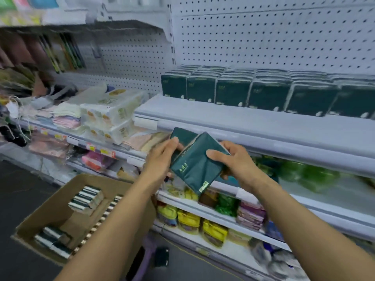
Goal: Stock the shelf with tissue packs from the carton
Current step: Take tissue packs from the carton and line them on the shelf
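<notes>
Holding two dark green tissue packs in front of the shelf edge (253, 136), one per hand. My left hand (162, 157) has its fingers curled round the rear tissue pack (183, 135), thumb across the near face. My right hand (233, 161) grips the front tissue pack (194, 169) by its right side, thumb on top, fingers underneath; this pack is tilted, one corner pointing down, and it overlaps the rear one. Both packs are in the air, just below the lip of the shelf.

On the shelf, a row of green tissue packs (263, 94) stands upright against the pegboard back panel (263, 37), several columns side by side, set back from the front edge.

Lower left, the open cardboard carton (50, 211) holds more packs on edge, one cluster (86, 199) near the far wall and another (52, 242) at the near corner.

White wrapped tissue bundles (109, 114) lie stacked on the neighbouring shelf to the left. Lower shelves carry yellow and green packets (215, 230); blurred, cannot tell what they are.
</notes>
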